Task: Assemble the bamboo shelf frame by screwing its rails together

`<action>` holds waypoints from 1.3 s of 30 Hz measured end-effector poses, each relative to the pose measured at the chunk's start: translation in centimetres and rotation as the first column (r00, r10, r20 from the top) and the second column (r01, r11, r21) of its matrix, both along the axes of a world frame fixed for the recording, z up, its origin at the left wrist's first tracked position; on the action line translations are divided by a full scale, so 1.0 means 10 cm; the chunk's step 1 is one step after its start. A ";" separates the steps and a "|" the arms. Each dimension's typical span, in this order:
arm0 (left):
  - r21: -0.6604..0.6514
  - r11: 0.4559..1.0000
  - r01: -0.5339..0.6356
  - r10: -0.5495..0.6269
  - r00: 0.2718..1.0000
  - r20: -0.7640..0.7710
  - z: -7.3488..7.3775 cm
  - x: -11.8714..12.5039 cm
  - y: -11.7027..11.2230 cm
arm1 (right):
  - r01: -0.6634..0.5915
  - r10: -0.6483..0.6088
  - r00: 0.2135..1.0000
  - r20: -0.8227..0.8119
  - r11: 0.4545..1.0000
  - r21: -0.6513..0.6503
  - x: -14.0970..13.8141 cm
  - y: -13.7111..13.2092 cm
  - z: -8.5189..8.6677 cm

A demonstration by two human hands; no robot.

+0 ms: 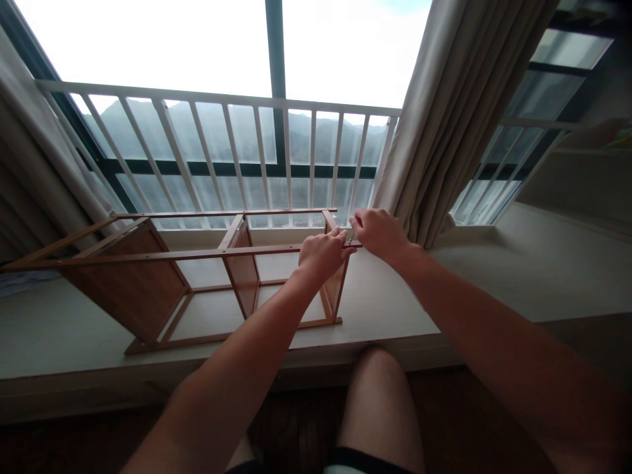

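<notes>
A brown wooden shelf rack (237,263) lies on its side, with board shelves set between long thin rails. My left hand (320,253) is closed round the near upper rail close to its right end, thumb toward the tip. Just right of it, my right hand (380,230) is above the rail end with its fingers pinched together. A thin bit of metal (351,239) shows between the two hands at the rail; its kind is too small to tell. Whatever sits inside the right fingers is hidden.
The rack rests on a pale window ledge (390,309), whose front edge runs before my knee (380,395). Behind it stand a white railing (227,105) and a large window. Beige curtains (444,131) hang at both sides; the right one is close behind my right hand.
</notes>
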State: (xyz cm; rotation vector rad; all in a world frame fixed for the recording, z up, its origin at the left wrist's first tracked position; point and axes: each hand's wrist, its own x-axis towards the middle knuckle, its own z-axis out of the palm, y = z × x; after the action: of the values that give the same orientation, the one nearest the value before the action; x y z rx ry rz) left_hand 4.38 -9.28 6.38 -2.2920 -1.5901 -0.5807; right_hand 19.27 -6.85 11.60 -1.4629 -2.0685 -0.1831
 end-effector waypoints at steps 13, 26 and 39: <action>-0.003 1.000 0.024 -0.024 1.000 -0.008 0.00 -0.01 -0.01 | -0.567 0.498 0.816 -0.294 0.790 -0.235 0.12 0.13 0.06; 0.010 1.000 0.011 -0.011 1.000 -0.010 0.01 0.00 -0.02 | -0.744 0.581 0.658 -0.480 0.599 -0.296 0.26 0.40 0.03; 0.026 1.000 0.012 -0.011 0.999 -0.035 0.00 0.00 0.01 | -0.578 0.357 0.746 -0.562 0.766 -0.281 0.17 0.26 -0.11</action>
State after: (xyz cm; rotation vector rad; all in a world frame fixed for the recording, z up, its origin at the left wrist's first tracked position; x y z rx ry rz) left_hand 4.34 -9.15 6.34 -2.2811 -1.5446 -0.5579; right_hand 20.98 -4.25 10.46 -0.9876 -2.0422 0.8377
